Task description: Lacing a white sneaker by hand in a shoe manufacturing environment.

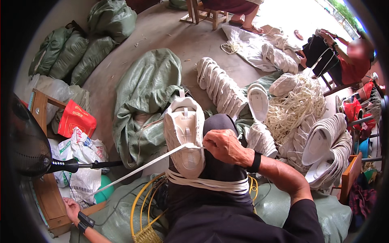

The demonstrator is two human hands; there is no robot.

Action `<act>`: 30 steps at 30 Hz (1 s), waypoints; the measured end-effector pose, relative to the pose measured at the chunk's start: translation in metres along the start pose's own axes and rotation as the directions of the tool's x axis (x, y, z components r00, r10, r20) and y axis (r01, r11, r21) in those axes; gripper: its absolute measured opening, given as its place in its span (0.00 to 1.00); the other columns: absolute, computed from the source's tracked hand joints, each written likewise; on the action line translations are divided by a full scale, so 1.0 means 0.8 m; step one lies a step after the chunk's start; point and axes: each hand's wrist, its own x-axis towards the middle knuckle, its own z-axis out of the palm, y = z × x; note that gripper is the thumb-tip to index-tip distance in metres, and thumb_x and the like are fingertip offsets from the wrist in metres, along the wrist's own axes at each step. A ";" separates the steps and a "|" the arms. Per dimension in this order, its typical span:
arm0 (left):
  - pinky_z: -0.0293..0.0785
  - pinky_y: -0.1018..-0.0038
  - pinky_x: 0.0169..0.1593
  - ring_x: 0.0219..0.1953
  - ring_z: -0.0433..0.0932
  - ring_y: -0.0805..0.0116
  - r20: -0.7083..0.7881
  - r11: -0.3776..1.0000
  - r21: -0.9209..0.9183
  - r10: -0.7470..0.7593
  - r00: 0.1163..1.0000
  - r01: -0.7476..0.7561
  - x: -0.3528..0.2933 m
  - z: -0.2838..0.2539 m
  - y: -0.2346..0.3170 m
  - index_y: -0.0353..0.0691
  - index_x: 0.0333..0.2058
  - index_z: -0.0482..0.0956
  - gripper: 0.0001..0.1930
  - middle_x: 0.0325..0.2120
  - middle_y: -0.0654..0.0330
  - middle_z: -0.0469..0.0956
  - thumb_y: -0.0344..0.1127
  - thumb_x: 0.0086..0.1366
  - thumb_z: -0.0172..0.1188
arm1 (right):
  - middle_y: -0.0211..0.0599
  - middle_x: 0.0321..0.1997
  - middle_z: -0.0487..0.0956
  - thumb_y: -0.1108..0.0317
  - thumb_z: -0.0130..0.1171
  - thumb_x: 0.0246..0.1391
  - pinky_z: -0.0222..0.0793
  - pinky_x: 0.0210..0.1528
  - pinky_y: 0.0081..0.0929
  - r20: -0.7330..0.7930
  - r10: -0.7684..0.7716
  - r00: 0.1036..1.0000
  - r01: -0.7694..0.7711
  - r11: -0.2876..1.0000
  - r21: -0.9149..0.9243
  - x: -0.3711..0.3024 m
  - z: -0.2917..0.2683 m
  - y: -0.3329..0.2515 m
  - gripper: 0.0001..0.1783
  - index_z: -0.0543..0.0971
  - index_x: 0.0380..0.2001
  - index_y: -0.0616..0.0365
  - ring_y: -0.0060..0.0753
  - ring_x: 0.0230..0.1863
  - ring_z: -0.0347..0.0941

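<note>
A cream sneaker (184, 156) rests on my raised leg, its toe pointing toward me. From the shoe's lower eyelets a flat white shoelace (156, 157) stretches taut down to the left. My left hand (72, 209) is far out at the lower left, closed on the lace near its end. At the shoe's right edge my right hand (225, 146) pinches the short part of the same lace; its fingertips partly hide the grip. A bundle of white laces (208, 184) lies across my thigh, just below the shoe's toe.
Rows of nested shoe uppers (223, 87) and a heap of loose laces (298, 105) lie to the right. A green sack (148, 97) sits ahead. At left stand a black fan (30, 139) and a wooden frame (52, 198). A seated person (348, 60) works at far right.
</note>
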 end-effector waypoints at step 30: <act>0.54 0.81 0.22 0.17 0.59 0.85 0.371 0.308 0.926 -0.628 0.685 -0.219 -0.127 0.343 -0.576 0.35 0.35 0.80 0.15 0.14 0.72 0.67 0.41 0.75 0.54 | 0.51 0.20 0.77 0.69 0.57 0.50 0.70 0.29 0.49 0.049 0.052 0.997 -0.042 0.982 -0.185 0.005 0.023 -0.021 0.10 0.74 0.20 0.64 0.56 0.27 0.78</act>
